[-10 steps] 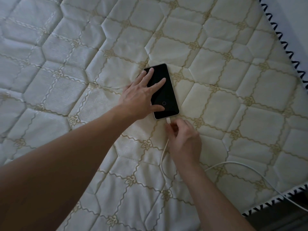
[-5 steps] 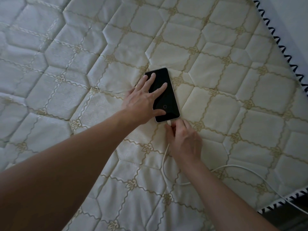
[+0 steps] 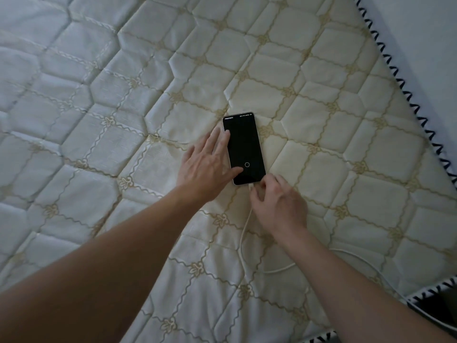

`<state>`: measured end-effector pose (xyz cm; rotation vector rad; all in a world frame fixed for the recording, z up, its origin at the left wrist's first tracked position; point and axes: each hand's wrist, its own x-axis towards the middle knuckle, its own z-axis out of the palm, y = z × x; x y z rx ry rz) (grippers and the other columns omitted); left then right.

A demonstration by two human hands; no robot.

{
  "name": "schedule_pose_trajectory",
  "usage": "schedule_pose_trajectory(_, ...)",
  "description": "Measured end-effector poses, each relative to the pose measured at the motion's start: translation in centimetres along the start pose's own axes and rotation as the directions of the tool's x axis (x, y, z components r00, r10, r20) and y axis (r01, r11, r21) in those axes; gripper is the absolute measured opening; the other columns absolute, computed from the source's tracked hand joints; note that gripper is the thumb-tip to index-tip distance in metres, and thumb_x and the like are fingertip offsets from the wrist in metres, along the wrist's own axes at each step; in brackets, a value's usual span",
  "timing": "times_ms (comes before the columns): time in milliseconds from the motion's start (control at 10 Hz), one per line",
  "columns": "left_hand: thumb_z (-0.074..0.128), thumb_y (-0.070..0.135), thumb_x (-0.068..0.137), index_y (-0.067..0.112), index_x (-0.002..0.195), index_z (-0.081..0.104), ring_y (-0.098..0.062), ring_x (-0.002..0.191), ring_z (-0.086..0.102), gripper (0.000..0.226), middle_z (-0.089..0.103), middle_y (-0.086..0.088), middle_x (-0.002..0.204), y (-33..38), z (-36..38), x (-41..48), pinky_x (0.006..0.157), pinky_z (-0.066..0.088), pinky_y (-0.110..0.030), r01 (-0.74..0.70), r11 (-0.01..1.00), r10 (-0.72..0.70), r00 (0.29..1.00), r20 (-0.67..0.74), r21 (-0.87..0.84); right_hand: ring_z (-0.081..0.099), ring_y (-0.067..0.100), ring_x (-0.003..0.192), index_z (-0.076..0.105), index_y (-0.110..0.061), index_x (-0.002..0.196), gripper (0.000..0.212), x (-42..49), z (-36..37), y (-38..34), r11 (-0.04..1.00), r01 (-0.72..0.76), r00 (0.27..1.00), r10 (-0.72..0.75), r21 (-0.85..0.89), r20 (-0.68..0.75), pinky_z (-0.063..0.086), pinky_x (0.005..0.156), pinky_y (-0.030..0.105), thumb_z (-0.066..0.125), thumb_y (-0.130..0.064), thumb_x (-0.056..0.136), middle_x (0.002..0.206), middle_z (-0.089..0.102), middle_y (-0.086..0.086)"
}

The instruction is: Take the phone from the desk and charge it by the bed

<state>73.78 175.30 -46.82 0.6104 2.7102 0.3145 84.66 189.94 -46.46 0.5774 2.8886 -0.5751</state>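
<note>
Black phone [image 3: 244, 147] (on mattress [image 3: 321, 120]) touched by flat left hand [image 3: 205, 167]; right hand [image 3: 279, 204] pinches white cable [image 3: 243, 233].

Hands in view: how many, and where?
2. Left hand rests open on the phone, at its left edge; right hand is at its bottom end, by the white cable.

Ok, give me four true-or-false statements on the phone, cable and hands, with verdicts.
1. The phone lies face up on the mattress. True.
2. The left hand lifts the phone off the mattress. False: its straight fingers rest on the phone's left edge, and the phone lies flat.
3. A white cable runs from the phone's bottom end. True.
4. The right hand is at the phone's top end. False: it is at the bottom end, by the plug.
</note>
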Motion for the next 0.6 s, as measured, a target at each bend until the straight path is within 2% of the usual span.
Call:
schedule_pose_trajectory(100, 0.037, 0.069, 0.091, 0.029, 0.156, 0.011, -0.016, 0.151, 0.012, 0.080, 0.015, 0.004, 0.165, -0.9, -0.3, -1.6, 0.121, 0.020, -0.043, 0.032, 0.998, -0.030, 0.999, -0.032, 0.061, 0.060, 0.034, 0.081, 0.059, -0.015, 0.087, 0.027, 0.5, -0.5, 0.8, 0.997, 0.053, 0.997, -0.056, -0.061, -0.055, 0.046, 0.064, 0.038, 0.056, -0.042, 0.084, 0.087, 0.063, 0.009)
schedule_pose_trajectory(300, 0.038, 0.064, 0.091, 0.031, 0.153, 0.023, -0.020, 0.147, 0.025, 0.072, 0.028, 0.002, 0.161, -1.1, -0.7, -3.8, 0.117, 0.026, -0.043, 0.037, 0.988, -0.033, 0.999, -0.029, 0.149, 0.057, 0.028, 0.090, 0.061, -0.020, 0.096, 0.028, 0.8, -1.4, 2.0, 0.978, 0.119, 0.992, -0.123, -0.172, -0.011, 0.045, 0.075, 0.040, 0.054, -0.042, 0.080, 0.096, 0.061, 0.004)
schedule_pose_trajectory(400, 0.041, 0.064, 0.090, 0.032, 0.152, 0.026, -0.020, 0.146, 0.028, 0.071, 0.032, 0.002, 0.159, -0.7, -0.7, -4.3, 0.117, 0.027, -0.044, 0.038, 0.986, -0.034, 0.999, -0.030, 0.164, 0.058, 0.027, 0.093, 0.063, -0.022, 0.101, 0.030, 0.6, -2.0, 2.6, 0.971, 0.157, 0.987, -0.162, -0.180, -0.011, 0.045, 0.078, 0.039, 0.056, -0.040, 0.078, 0.100, 0.063, 0.003)
schedule_pose_trajectory(600, 0.044, 0.064, 0.087, 0.033, 0.147, 0.036, -0.021, 0.141, 0.037, 0.069, 0.043, 0.003, 0.153, 1.5, -3.4, -4.3, 0.116, 0.028, -0.044, 0.024, 0.979, -0.018, 0.999, -0.033, 0.202, 0.057, 0.026, 0.102, 0.061, -0.023, 0.108, 0.034, 1.1, -5.6, 3.2, 0.972, 0.151, 0.989, -0.150, -0.178, 0.018, 0.046, 0.086, 0.040, 0.058, -0.038, 0.077, 0.112, 0.061, 0.004)
